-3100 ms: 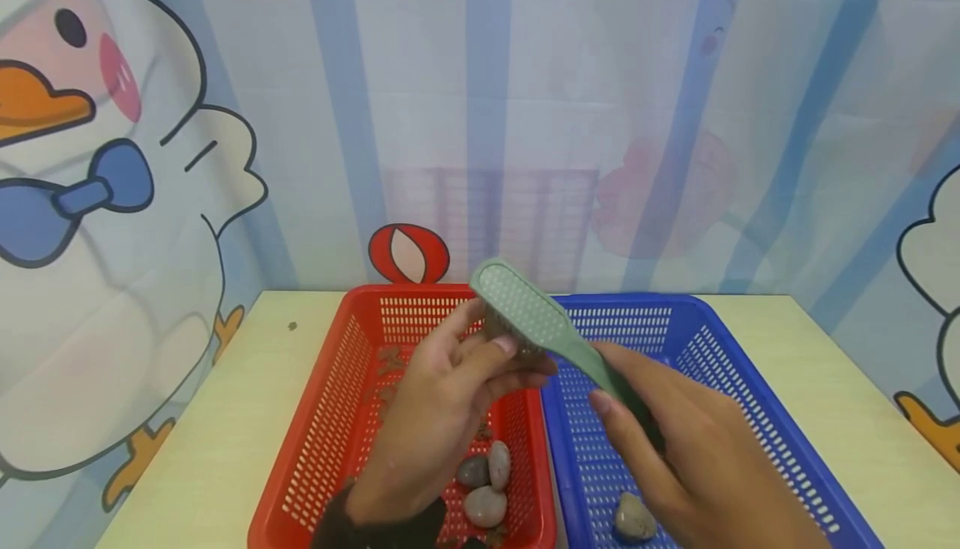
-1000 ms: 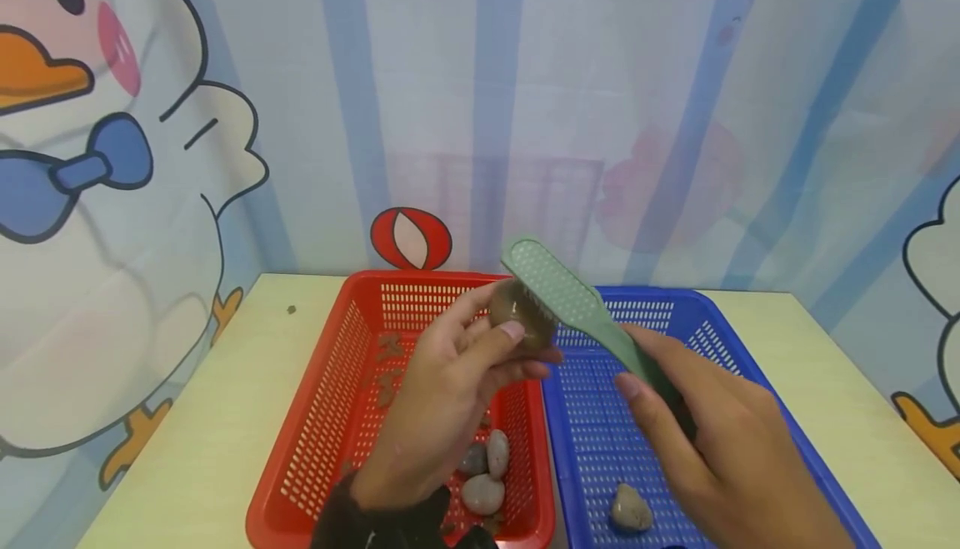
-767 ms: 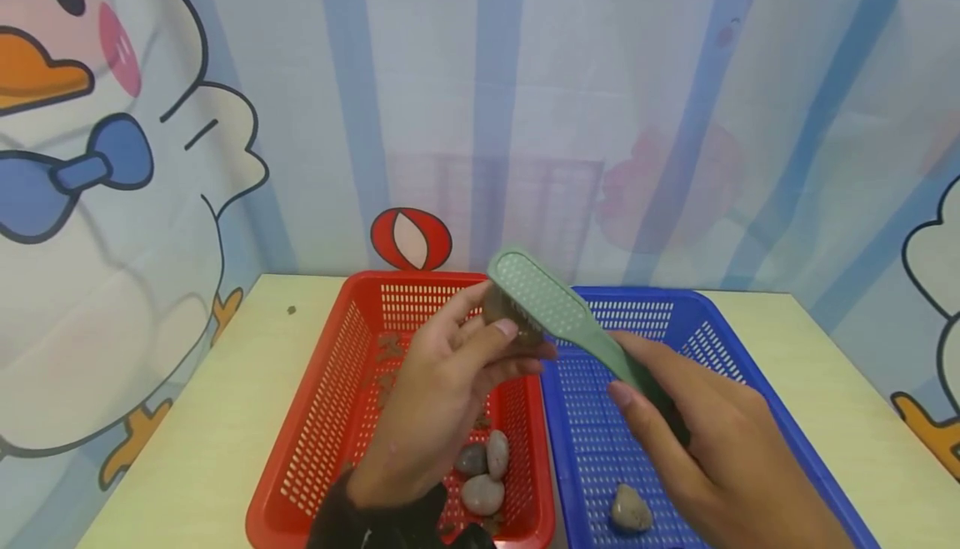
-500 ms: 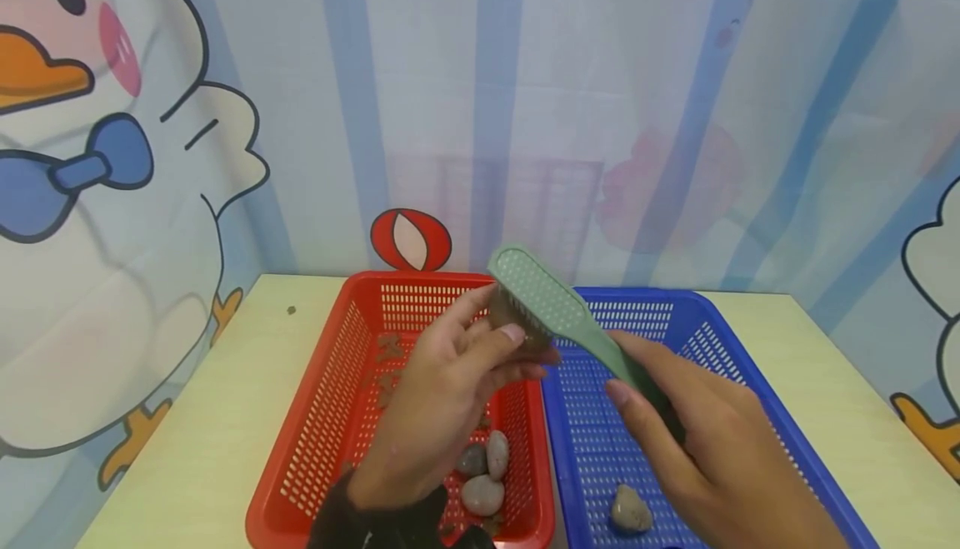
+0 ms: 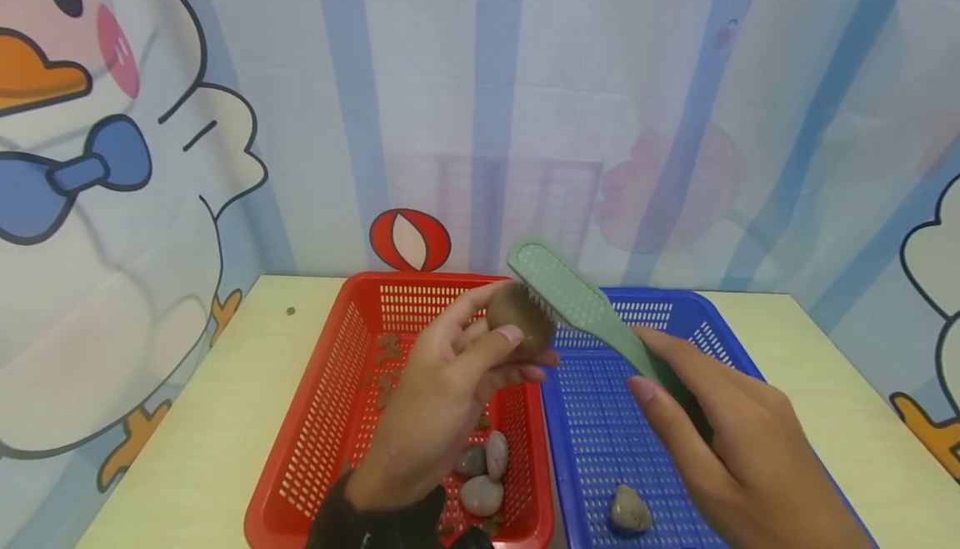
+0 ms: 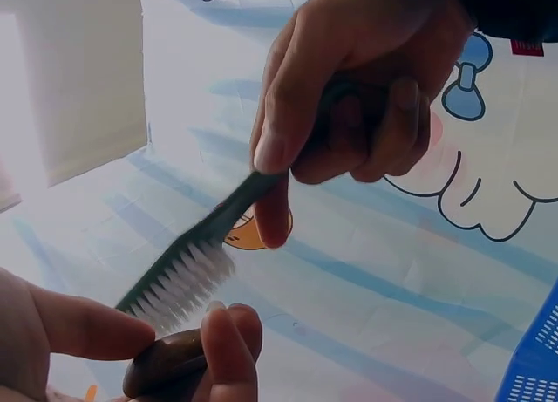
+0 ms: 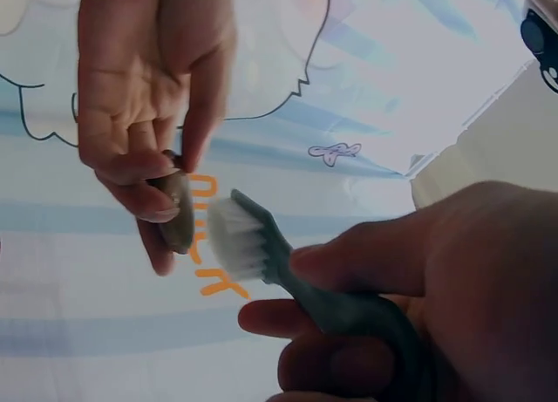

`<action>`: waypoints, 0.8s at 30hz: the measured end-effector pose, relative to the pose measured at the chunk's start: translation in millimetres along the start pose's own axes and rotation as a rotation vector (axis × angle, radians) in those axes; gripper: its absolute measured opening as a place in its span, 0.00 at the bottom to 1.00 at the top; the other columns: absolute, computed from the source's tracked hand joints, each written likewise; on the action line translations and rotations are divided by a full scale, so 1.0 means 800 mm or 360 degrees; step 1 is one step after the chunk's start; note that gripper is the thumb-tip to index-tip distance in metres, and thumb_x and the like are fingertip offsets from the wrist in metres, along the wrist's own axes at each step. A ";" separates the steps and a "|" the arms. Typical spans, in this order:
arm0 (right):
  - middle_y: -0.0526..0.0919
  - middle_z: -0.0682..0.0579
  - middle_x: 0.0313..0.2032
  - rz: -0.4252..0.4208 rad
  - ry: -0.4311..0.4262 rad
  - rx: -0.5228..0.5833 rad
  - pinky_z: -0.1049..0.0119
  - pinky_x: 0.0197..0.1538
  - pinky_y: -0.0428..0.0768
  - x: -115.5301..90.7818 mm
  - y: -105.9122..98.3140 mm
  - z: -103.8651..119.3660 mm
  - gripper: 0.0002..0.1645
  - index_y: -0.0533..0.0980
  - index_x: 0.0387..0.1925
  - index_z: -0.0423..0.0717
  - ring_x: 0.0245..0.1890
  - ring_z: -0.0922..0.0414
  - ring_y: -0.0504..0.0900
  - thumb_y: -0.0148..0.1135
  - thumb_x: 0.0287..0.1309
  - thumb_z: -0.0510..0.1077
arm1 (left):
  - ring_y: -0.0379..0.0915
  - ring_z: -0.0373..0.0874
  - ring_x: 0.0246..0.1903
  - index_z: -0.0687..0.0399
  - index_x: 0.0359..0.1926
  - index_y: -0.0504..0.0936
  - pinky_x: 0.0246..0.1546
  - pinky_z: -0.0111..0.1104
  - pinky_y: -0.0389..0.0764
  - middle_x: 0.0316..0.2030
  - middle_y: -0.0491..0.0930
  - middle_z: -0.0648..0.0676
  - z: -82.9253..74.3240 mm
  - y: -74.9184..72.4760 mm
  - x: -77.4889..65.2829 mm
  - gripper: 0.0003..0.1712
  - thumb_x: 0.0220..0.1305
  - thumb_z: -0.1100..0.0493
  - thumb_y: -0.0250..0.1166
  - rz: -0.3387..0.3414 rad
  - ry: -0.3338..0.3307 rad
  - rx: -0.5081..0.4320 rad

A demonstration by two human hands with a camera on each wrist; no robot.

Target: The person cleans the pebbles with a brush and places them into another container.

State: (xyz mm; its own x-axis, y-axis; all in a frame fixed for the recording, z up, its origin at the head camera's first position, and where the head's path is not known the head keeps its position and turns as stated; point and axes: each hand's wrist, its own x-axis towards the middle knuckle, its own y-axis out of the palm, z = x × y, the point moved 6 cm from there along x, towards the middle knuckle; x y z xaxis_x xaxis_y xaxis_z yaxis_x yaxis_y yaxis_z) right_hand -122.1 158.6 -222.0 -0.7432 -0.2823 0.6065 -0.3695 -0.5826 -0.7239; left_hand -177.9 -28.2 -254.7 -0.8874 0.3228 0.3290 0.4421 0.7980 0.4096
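Note:
My left hand [image 5: 435, 391] pinches a smooth brown stone [image 5: 517, 316] between thumb and fingers, above the red basket. In the right wrist view the stone [image 7: 178, 212] is seen edge-on. My right hand [image 5: 742, 432] grips the handle of a green scrubbing brush [image 5: 566, 286], its head tilted up to the left beside the stone. White bristles [image 6: 187, 284] face the stone in the left wrist view. A small gap between bristles and stone shows in the right wrist view.
Below stands a red basket [image 5: 300, 416] with several grey stones [image 5: 482, 496] and brown crumbs [image 5: 388, 347]. A blue basket [image 5: 600, 416] beside it holds one tan stone [image 5: 630, 510]. Both are on a pale table [image 5: 187, 416], with a cartoon curtain [image 5: 540, 99] behind.
The brush has moved back and forth over the stone; since half a second ago it has shifted right and slightly up, uncovering more of the stone. The left hand has barely moved.

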 end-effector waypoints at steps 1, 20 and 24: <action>0.76 0.64 0.33 0.0020 0.0001 0.0009 0.67 0.30 0.77 -0.001 -0.001 0.000 0.23 0.74 0.65 0.52 0.29 0.63 0.75 0.60 0.70 0.40 | 0.79 0.57 0.48 0.60 0.70 0.64 0.52 0.43 0.79 0.56 0.74 0.69 0.000 -0.001 0.000 0.24 0.76 0.69 0.49 -0.0012 0.0000 -0.0004; 0.64 0.64 0.22 0.0003 -0.0054 0.0097 0.71 0.20 0.66 0.003 0.004 -0.001 0.20 0.75 0.61 0.54 0.18 0.65 0.64 0.60 0.70 0.39 | 0.78 0.58 0.49 0.59 0.69 0.64 0.54 0.44 0.78 0.56 0.75 0.68 0.002 0.003 -0.002 0.23 0.77 0.67 0.50 0.0041 -0.0063 0.0054; 0.64 0.63 0.22 0.0003 -0.0024 0.0093 0.71 0.20 0.65 0.005 0.005 -0.002 0.19 0.75 0.61 0.54 0.18 0.65 0.63 0.58 0.71 0.40 | 0.78 0.59 0.49 0.59 0.68 0.65 0.55 0.46 0.77 0.56 0.75 0.69 0.001 0.005 -0.002 0.22 0.77 0.66 0.51 0.0061 -0.0076 0.0075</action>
State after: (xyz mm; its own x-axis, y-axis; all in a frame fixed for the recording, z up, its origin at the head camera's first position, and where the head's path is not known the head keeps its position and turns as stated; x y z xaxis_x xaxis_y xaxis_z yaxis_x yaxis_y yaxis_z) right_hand -127.0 156.7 -222.9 -0.7354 -0.2945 0.6103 -0.3347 -0.6252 -0.7050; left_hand -174.5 -25.3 -254.5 -0.8756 0.3769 0.3021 0.4704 0.8073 0.3563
